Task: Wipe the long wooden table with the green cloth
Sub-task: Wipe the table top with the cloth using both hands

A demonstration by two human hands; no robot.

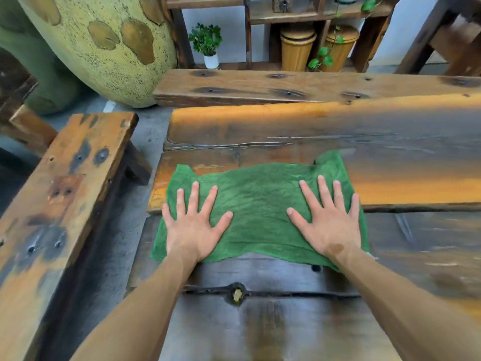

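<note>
The green cloth (260,204) lies spread flat near the left end of the long wooden table (390,142), which is made of dark and orange planks. My left hand (194,225) presses flat on the cloth's left part, fingers straight and spread. On the right part of the cloth my right hand (329,220) presses in the same way, palm down. Both forearms reach in from the bottom of the frame. The cloth's left edge hangs slightly past the table's end.
A wooden bench (59,199) stands to the left across a gap of grey floor. Another bench (286,86) runs behind the table. A big speckled yellow-green vase (104,48) stands at the back left, with a shelf (286,11), wooden bins and a potted plant (207,45) beyond.
</note>
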